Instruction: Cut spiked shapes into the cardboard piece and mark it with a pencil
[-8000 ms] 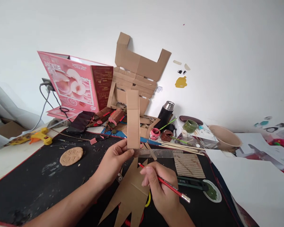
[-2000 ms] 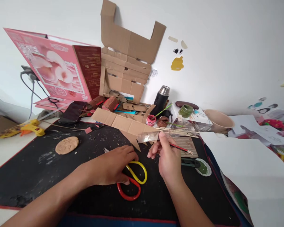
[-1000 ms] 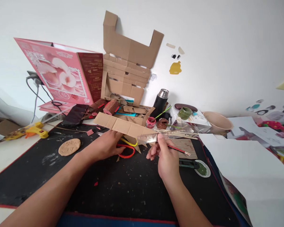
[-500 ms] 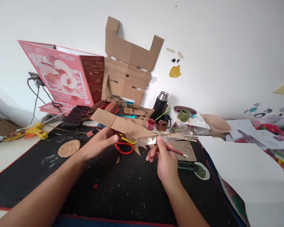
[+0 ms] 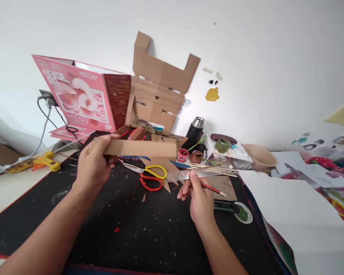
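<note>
My left hand (image 5: 93, 162) grips the left end of a brown cardboard strip (image 5: 143, 149), which is raised above the mat. A clear ruler (image 5: 186, 174) lies between the thumb and fingers of my right hand (image 5: 200, 194). That same hand also holds a red and black pencil (image 5: 215, 189), its end sticking out to the right. Below the strip, scissors with one yellow and one red handle (image 5: 151, 183) rest on the mat, blades pointing left. Jagged cardboard scraps (image 5: 162, 166) lie behind the handles.
On the black mat (image 5: 137, 236) are a corrugated cardboard piece (image 5: 222, 185), a dark green cutter (image 5: 225, 206) and a lid with green paint (image 5: 243, 212). Paint jars (image 5: 196, 156) and a black flask (image 5: 194, 131) stand behind. A yellow glue gun (image 5: 47, 162) lies left.
My left hand has closed on the cardboard strip and moved left, levelling it. The scissors' blades are uncovered, and the round clay-like disc is hidden. My right hand keeps the ruler and pencil.
</note>
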A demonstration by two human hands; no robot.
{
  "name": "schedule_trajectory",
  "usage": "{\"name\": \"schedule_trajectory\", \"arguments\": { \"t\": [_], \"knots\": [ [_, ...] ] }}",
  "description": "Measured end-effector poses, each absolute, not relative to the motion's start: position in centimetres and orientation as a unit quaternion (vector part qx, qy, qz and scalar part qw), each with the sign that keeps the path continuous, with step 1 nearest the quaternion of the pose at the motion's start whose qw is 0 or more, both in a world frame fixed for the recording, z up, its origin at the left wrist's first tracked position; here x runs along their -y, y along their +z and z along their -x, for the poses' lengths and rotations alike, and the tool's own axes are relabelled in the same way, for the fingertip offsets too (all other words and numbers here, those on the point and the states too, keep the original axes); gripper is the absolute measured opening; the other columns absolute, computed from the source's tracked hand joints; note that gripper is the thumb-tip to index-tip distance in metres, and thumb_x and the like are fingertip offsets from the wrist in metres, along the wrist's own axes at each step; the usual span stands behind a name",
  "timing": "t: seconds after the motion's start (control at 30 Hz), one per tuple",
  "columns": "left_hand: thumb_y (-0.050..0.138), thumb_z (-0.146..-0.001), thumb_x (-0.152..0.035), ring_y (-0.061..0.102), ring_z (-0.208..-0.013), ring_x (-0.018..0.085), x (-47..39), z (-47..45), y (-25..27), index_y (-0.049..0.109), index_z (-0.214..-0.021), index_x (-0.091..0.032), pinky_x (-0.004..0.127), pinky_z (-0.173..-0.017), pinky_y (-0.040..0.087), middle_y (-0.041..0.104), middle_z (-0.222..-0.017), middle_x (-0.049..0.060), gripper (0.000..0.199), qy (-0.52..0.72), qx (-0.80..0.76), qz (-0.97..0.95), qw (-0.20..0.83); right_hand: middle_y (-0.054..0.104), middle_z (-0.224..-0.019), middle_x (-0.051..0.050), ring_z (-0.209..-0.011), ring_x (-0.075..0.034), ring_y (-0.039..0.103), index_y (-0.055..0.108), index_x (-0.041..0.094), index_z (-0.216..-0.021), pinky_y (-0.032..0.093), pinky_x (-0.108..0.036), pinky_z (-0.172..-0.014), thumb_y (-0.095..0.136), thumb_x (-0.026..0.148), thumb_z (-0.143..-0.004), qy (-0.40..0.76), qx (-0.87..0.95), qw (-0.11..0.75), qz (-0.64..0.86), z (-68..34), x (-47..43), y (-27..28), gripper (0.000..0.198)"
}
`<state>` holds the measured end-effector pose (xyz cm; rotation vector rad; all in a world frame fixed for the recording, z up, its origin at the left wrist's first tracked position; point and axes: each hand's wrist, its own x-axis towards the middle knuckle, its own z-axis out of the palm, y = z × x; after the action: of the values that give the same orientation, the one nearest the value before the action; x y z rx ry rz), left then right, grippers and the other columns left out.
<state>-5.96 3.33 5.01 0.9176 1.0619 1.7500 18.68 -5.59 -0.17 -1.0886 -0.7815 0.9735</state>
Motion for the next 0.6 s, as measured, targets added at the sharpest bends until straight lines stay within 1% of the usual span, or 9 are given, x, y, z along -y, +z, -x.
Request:
{"name": "schedule_trajectory", "arguments": {
  "t": [0.07, 0.1, 0.13, 0.2, 0.27, 0.37, 0.47, 0.53, 0.6],
  "knots": [
    [0.075, -0.083, -0.026, 0.044, -0.052, 0.009, -3.4, 6.4, 5.3, 0.077, -0.091, -0.015, 0.022, -0.043, 0.028, 0.061, -0.069, -0.003, 0.014, 0.746, -0.404, -0.339, 0.407, 0.057, -0.047, 0.005, -0.039, -0.015, 0.065, 0.06, 0.019, -0.066, 0.042, -0.02, -0.038, 0.072, 0.072, -0.091, 0.425, 0.355, 0.676, 0.486, -18.6, 5.5, -0.5, 0.06],
    [0.076, -0.083, -0.025, 0.046, -0.049, 0.009, -3.4, 6.4, 5.5, 0.077, -0.094, -0.015, 0.022, -0.041, 0.028, 0.059, -0.064, -0.004, 0.016, 0.743, -0.402, -0.336, 0.417, 0.056, -0.047, 0.005, -0.039, -0.015, 0.064, 0.059, 0.02, -0.065, 0.042, -0.02, -0.038, 0.071, 0.073, -0.091, 0.421, 0.362, 0.675, 0.486, -18.6, 5.4, -0.7, 0.06],
    [0.076, -0.083, -0.026, 0.048, -0.046, 0.01, -3.3, 6.4, 5.6, 0.077, -0.099, -0.015, 0.021, -0.039, 0.028, 0.059, -0.061, -0.005, 0.02, 0.722, -0.408, -0.341, 0.443, 0.054, -0.046, 0.006, -0.039, -0.015, 0.064, 0.058, 0.02, -0.064, 0.041, -0.02, -0.038, 0.07, 0.073, -0.092, 0.415, 0.367, 0.674, 0.489, -18.4, 5.3, -0.9, 0.061],
    [0.079, -0.08, -0.028, 0.055, -0.046, 0.011, -3.1, 6.0, 5.6, 0.077, -0.104, -0.015, 0.02, -0.038, 0.038, 0.065, -0.065, -0.003, 0.027, 0.666, -0.414, -0.355, 0.508, 0.049, -0.043, 0.008, -0.037, -0.015, 0.062, 0.055, 0.021, -0.063, 0.042, -0.021, -0.04, 0.07, 0.075, -0.09, 0.405, 0.373, 0.673, 0.493, -18.1, 5.3, -1.0, 0.063],
    [0.082, -0.077, -0.027, 0.063, -0.054, 0.012, -2.7, 5.5, 5.6, 0.076, -0.102, -0.015, 0.021, -0.046, 0.053, 0.073, -0.078, 0.001, 0.028, 0.63, -0.407, -0.357, 0.557, 0.046, -0.041, 0.009, -0.037, -0.015, 0.062, 0.053, 0.022, -0.061, 0.042, -0.021, -0.04, 0.07, 0.076, -0.09, 0.4, 0.379, 0.673, 0.494, -17.7, 5.3, -0.9, 0.064],
    [0.083, -0.076, -0.018, 0.075, -0.081, 0.018, -1.5, 4.9, 5.1, 0.074, -0.099, -0.016, 0.026, -0.07, 0.067, 0.077, -0.102, 0.007, 0.024, 0.602, -0.403, -0.341, 0.599, 0.045, -0.04, 0.008, -0.037, -0.015, 0.062, 0.051, 0.022, -0.058, 0.042, -0.021, -0.041, 0.07, 0.078, -0.089, 0.395, 0.387, 0.672, 0.493, -17.3, 5.8, 0.1, 0.066],
    [0.08, -0.081, -0.017, 0.078, -0.09, 0.022, 0.8, 4.7, 4.1, 0.072, -0.107, -0.018, 0.032, -0.08, 0.069, 0.077, -0.108, 0.009, 0.028, 0.537, -0.425, -0.348, 0.64, 0.046, -0.04, 0.007, -0.037, -0.016, 0.062, 0.049, 0.023, -0.055, 0.043, -0.022, -0.042, 0.067, 0.079, -0.091, 0.398, 0.394, 0.663, 0.497, -17.2, 7.3, 1.1, 0.069],
    [0.08, -0.084, -0.022, 0.079, -0.094, 0.023, 2.8, 4.6, 3.2, 0.072, -0.108, -0.02, 0.034, -0.084, 0.069, 0.077, -0.111, 0.009, 0.026, 0.501, -0.432, -0.362, 0.656, 0.046, -0.039, 0.006, -0.037, -0.016, 0.062, 0.05, 0.023, -0.055, 0.043, -0.023, -0.042, 0.066, 0.079, -0.092, 0.409, 0.401, 0.644, 0.507, -17.1, 8.7, 1.2, 0.069],
    [0.08, -0.086, -0.03, 0.079, -0.094, 0.024, 4.8, 4.4, 2.2, 0.071, -0.109, -0.02, 0.039, -0.09, 0.068, 0.077, -0.109, 0.008, 0.027, 0.453, -0.428, -0.383, 0.682, 0.044, -0.038, 0.007, -0.035, -0.015, 0.06, 0.057, 0.022, -0.059, 0.042, -0.023, -0.042, 0.067, 0.079, -0.091, 0.412, 0.404, 0.629, 0.522, -17.1, 10.5, 0.7, 0.066]
  ]
}}
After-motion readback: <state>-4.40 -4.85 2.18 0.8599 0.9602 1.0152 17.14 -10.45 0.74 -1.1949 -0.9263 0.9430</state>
